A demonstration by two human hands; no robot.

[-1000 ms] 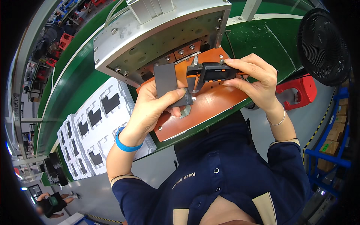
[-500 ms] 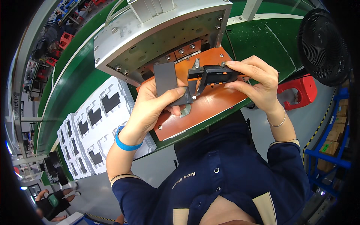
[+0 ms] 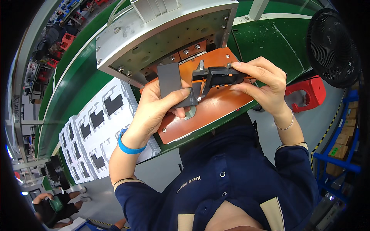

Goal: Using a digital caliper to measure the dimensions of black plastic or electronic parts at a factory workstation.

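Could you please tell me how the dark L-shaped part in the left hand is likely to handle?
The L-shaped part looks thin and flat, so probably light and stiff: it stays straight though the left hand grips one end. Its smooth faces may be slippery against the digital caliper.

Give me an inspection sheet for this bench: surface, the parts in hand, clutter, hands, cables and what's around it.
Surface: green bench with an orange plate under a grey metal fixture.
Job's things: dark grey L-shaped part held up; digital caliper with its jaws at the part's lower right end.
Clutter: white trays with dark parts in their pockets, at the left.
Hands: left hand grips the part; right hand holds the caliper body.
Cables: grey hose at the fixture's top, partly hidden.
Surroundings: black fan, red stool, blue rack with boxes, another person at lower left.
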